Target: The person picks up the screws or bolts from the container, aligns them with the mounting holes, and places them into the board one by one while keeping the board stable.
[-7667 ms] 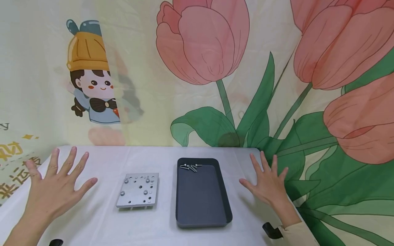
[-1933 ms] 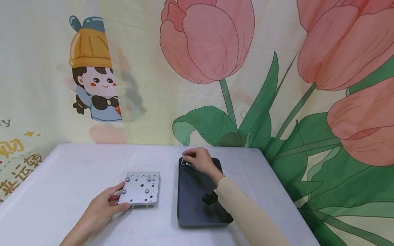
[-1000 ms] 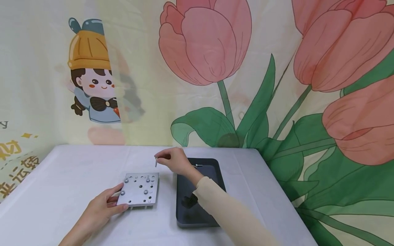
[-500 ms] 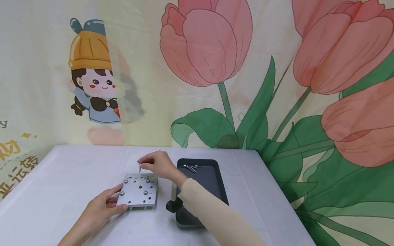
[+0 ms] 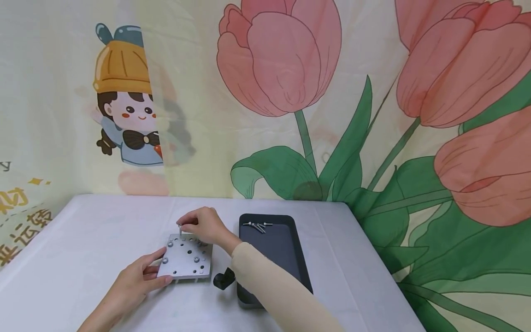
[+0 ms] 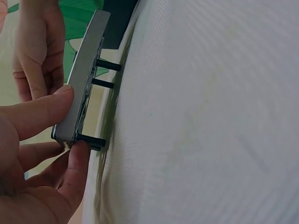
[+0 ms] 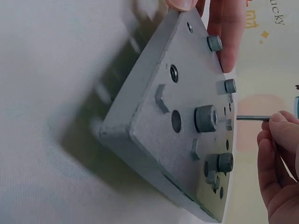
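Plate [image 5: 187, 256] — grey metal, drilled, lying flat on the table [image 5: 83, 240] left of the tray [image 5: 286, 251]. Several screws already sit in it; the left wrist view shows their dark threaded ends [image 6: 106, 66] poking out below, so the plate stands slightly off the cloth.

Left hand [image 5: 138, 281] clamps the near left corner, thumb on top, a finger under the edge — likely to steady it while a screw goes in.

Right hand [image 5: 205, 226] reaches across from the tray side and pinches a screw [image 5: 180, 229] by its head, shank pointing down, tip at or just above a hole near the far left corner. Contact cannot be told. Held upright, probably so the thread meets the hole square.

Tray: dark, shallow, a few spare screws [image 5: 257, 226] gathered at its far end, within easy reach of the right hand.

Surface: white cloth over the table. Behind it hangs a printed backdrop [image 5: 373, 115] — big pink tulips, green leaves, a cartoon figure in an orange hat at left.
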`<state>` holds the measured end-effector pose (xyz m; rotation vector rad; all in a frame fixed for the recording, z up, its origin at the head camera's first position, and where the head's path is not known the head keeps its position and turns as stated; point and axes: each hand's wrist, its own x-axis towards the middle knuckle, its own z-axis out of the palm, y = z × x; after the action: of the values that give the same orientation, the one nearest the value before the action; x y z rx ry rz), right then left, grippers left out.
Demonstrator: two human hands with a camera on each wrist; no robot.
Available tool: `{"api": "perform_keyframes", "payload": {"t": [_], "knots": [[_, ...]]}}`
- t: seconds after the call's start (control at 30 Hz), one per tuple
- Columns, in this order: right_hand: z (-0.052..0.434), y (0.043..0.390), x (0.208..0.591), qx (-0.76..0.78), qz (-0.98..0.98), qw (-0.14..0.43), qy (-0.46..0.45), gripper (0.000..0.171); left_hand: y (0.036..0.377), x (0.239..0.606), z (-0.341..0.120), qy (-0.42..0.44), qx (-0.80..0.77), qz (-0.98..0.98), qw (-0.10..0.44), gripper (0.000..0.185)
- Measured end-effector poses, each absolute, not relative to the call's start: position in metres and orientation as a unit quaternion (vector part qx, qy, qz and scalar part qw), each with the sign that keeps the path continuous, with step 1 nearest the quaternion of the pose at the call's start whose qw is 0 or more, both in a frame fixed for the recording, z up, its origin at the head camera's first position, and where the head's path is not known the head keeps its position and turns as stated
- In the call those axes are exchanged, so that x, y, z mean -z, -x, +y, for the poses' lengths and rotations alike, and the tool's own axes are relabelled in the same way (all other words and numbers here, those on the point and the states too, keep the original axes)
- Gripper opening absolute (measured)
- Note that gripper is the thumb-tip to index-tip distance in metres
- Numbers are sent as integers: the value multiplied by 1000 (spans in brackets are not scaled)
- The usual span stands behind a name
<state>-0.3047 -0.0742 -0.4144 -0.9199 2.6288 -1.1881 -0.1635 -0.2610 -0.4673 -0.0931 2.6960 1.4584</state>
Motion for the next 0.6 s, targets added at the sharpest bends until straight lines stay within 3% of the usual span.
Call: {"api": "perform_keyframes", "payload": {"t": [0.6], "knots": [[-80, 299, 417, 374, 871, 66, 312, 17, 165, 468, -261, 38, -485, 873, 49, 97]]}}
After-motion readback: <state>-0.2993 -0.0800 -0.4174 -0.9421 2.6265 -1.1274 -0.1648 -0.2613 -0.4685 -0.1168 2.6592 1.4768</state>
